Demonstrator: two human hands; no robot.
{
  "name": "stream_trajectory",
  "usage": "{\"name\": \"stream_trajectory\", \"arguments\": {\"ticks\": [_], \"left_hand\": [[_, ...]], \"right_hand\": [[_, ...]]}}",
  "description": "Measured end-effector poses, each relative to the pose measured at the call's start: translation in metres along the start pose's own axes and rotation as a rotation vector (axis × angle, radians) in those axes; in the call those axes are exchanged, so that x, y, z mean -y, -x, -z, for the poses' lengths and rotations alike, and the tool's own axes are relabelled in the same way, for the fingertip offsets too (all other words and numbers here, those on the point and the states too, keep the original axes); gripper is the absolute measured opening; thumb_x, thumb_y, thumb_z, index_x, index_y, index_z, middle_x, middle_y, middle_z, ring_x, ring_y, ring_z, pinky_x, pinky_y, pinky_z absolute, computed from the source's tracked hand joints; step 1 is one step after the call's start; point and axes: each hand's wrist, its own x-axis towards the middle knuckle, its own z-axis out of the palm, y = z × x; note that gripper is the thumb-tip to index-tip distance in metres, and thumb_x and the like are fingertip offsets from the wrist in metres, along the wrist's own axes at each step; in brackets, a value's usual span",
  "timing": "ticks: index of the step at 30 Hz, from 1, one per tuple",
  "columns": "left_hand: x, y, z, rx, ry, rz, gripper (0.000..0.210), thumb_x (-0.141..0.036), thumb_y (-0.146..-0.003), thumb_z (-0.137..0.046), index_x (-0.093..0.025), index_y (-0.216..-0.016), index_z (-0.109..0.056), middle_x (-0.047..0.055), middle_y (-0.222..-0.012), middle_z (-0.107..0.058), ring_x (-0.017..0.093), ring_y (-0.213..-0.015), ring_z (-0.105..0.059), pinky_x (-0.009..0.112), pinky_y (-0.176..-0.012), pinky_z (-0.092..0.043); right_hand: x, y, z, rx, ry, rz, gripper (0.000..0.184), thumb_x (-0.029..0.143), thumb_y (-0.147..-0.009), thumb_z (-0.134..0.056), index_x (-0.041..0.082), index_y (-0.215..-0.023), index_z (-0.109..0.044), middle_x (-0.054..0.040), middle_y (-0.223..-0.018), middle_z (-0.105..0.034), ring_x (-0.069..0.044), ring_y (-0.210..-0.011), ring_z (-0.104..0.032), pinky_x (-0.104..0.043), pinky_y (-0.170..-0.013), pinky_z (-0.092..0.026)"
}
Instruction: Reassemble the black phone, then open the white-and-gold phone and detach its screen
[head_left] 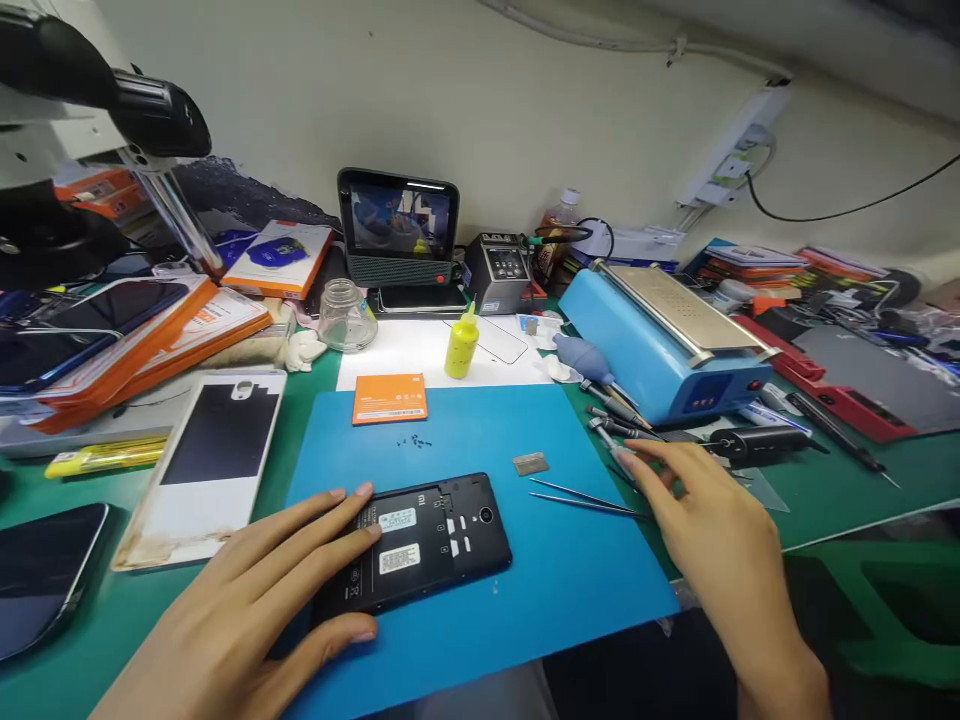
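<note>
A black smartphone (469, 560) with its back cover off lies on the blue mat (555, 590). Across its left end rests my left hand (270, 590), fingertips on the back and upper edge, thumb along the lower edge. My right hand (697, 510), at the mat's right side, pinches a slim grey screwdriver (602, 434) between thumb and fingers. Just left of that hand lie tweezers (577, 497) and a small metal plate (531, 463). Tiny dark screws (416, 441) sit above the phone, below an orange battery (390, 398).
A yellow dropper bottle (461, 345) and glass jar (346, 318) stand behind the mat. A blue heating plate machine (645, 340) is at the right, beside several tools and a grey blower (583, 358). A white phone cover (259, 430) lies left; a microscope (157, 115) overhangs there.
</note>
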Motion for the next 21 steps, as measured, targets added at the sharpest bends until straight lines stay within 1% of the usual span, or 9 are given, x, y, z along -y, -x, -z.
{"name": "stream_trajectory", "arguments": {"ticks": [3,6,9,11,13,15,17,18,21], "left_hand": [[-0.002,-0.004,0.004,-0.028,-0.006,-0.029,0.058,-0.061,-0.109,-0.068,-0.038,-0.162,-0.061,-0.001,-0.173,-0.059,0.033,-0.151,-0.067,0.045,-0.108,-0.070],[-0.005,-0.015,0.012,-0.071,-0.019,-0.073,0.052,-0.061,-0.109,-0.068,-0.035,-0.154,-0.069,-0.001,-0.167,-0.065,0.031,-0.142,-0.074,0.042,-0.103,-0.073],[-0.007,-0.023,0.015,-0.141,-0.022,-0.083,0.046,-0.063,-0.110,-0.066,-0.031,-0.142,-0.076,0.000,-0.159,-0.072,0.029,-0.134,-0.080,0.038,-0.097,-0.074],[-0.008,-0.025,0.014,-0.188,-0.029,-0.090,0.046,-0.065,-0.110,-0.064,-0.030,-0.138,-0.076,0.000,-0.156,-0.074,0.029,-0.130,-0.082,0.038,-0.093,-0.075],[-0.007,-0.025,0.013,-0.202,-0.043,-0.102,0.046,-0.065,-0.111,-0.063,-0.030,-0.138,-0.076,-0.001,-0.156,-0.074,0.029,-0.130,-0.082,0.037,-0.092,-0.075],[-0.005,-0.025,0.012,-0.178,-0.066,-0.119,0.046,-0.064,-0.110,-0.064,-0.030,-0.140,-0.075,-0.001,-0.158,-0.072,0.028,-0.132,-0.081,0.036,-0.095,-0.074],[-0.004,-0.025,0.014,-0.140,-0.095,-0.135,0.048,-0.064,-0.110,-0.066,-0.030,-0.143,-0.074,-0.001,-0.160,-0.070,0.028,-0.133,-0.080,0.036,-0.097,-0.073],[-0.005,-0.026,0.015,-0.134,-0.108,-0.140,0.048,-0.064,-0.110,-0.066,-0.029,-0.142,-0.074,-0.001,-0.160,-0.071,0.028,-0.133,-0.080,0.036,-0.096,-0.073],[-0.008,-0.031,0.018,-0.151,-0.134,-0.139,0.047,-0.064,-0.114,-0.056,-0.027,-0.133,-0.078,0.001,-0.153,-0.075,0.028,-0.127,-0.083,0.038,-0.091,-0.075]], "right_hand": [[0.004,-0.016,-0.005,0.060,-0.040,0.016,0.048,0.069,-0.101,-0.060,0.029,-0.100,-0.086,-0.0073,-0.107,-0.083,-0.029,-0.084,-0.074,-0.037,-0.060,-0.043],[0.019,-0.020,-0.007,0.002,-0.129,0.005,0.041,0.065,-0.099,-0.065,0.029,-0.103,-0.085,-0.0086,-0.109,-0.080,-0.031,-0.091,-0.072,-0.038,-0.063,-0.043],[0.042,-0.010,-0.005,-0.117,-0.312,-0.044,0.037,0.060,-0.101,-0.071,0.027,-0.119,-0.076,-0.0090,-0.113,-0.080,-0.026,-0.085,-0.072,-0.038,-0.066,-0.053],[0.062,-0.002,-0.004,-0.134,-0.493,-0.048,0.034,0.057,-0.106,-0.069,0.027,-0.123,-0.068,-0.0077,-0.116,-0.082,-0.022,-0.080,-0.074,-0.036,-0.068,-0.062],[0.084,0.004,-0.005,-0.102,-0.662,-0.022,0.032,0.055,-0.111,-0.063,0.028,-0.128,-0.062,-0.0064,-0.113,-0.084,-0.020,-0.075,-0.076,-0.034,-0.063,-0.067],[0.106,0.006,-0.009,-0.053,-0.797,0.007,0.041,0.050,-0.114,-0.060,0.029,-0.148,-0.052,-0.0051,-0.109,-0.084,-0.019,-0.071,-0.077,-0.032,-0.060,-0.069],[0.126,0.005,-0.015,0.039,-0.909,0.035,0.050,0.046,-0.115,-0.060,0.031,-0.159,-0.042,-0.0047,-0.112,-0.084,-0.018,-0.074,-0.079,-0.032,-0.067,-0.072],[0.136,0.005,-0.019,0.094,-0.943,0.051,0.048,0.044,-0.115,-0.060,0.032,-0.158,-0.043,-0.0048,-0.117,-0.084,-0.017,-0.080,-0.081,-0.032,-0.074,-0.073],[0.156,0.007,-0.032,0.234,-0.946,0.096,0.023,0.039,-0.116,-0.059,0.033,-0.138,-0.059,-0.0037,-0.127,-0.083,-0.017,-0.100,-0.084,-0.033,-0.092,-0.072]]}}
